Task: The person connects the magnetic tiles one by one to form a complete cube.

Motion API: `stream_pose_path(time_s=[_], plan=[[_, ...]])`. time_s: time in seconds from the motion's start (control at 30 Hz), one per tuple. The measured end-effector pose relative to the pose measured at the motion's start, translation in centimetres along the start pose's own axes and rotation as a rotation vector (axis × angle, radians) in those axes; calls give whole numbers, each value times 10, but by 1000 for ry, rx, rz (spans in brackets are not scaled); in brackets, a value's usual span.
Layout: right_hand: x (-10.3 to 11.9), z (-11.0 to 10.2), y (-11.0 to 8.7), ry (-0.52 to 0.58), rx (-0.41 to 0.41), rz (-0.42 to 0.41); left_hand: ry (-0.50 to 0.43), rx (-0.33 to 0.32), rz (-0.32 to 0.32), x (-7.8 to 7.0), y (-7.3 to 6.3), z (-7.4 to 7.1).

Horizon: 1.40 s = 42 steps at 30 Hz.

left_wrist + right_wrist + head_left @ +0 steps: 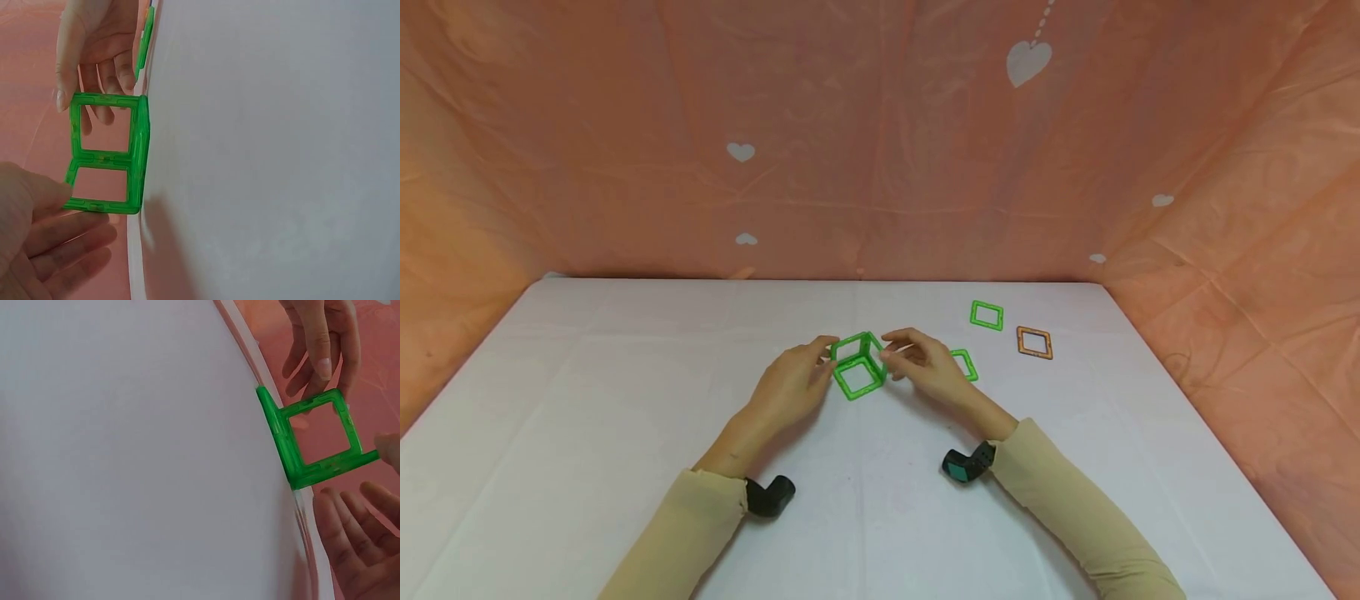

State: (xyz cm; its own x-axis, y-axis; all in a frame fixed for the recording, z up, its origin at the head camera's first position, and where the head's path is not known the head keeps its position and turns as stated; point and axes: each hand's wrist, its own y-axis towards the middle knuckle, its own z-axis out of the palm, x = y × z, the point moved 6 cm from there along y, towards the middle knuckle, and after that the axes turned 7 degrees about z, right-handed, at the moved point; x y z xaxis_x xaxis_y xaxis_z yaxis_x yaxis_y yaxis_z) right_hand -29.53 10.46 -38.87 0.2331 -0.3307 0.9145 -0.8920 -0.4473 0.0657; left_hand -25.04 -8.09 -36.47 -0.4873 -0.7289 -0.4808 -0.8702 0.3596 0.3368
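Several green see-through magnetic tile frames (859,393) stand joined at right angles as a partial cube near the middle of the table. My left hand (788,385) pinches the cube's left side, its thumb on a frame edge in the left wrist view, the other fingers spread below. On the opposite side, my right hand (928,367) has its thumb on the edge of a frame in the right wrist view; its fingers curve beneath, partly apart from the tile. Behind the right hand, a loose green square tile (972,367) lies partly hidden.
Farther back on the right lie another green square tile (987,326) and an orange square tile (1035,356). A white cloth covers the table (625,375). An orange curtain with white hearts (880,167) surrounds its back and sides.
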Motion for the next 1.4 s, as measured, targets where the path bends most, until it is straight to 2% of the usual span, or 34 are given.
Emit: stream_pose_path(time_s=[0.17,0.3,0.57,0.8,1.1,1.4], plan=[[0,0,1,4,-4,46,6,-42,16,0,0,-2],[-1,-1,1,0,-13,40,-13,-56,19,0,-1,-2],[1,-2,1,-6,-43,24,-62,-35,-3,1,-1,1],[20,-2,-5,-25,-36,49,-91,-19,0,-1,-1,1],[-4,-2,2,-43,-37,85,-99,-6,10,-3,-2,3],[-2,-4,2,-78,-22,72,-160,-19,15,-4,-1,3]])
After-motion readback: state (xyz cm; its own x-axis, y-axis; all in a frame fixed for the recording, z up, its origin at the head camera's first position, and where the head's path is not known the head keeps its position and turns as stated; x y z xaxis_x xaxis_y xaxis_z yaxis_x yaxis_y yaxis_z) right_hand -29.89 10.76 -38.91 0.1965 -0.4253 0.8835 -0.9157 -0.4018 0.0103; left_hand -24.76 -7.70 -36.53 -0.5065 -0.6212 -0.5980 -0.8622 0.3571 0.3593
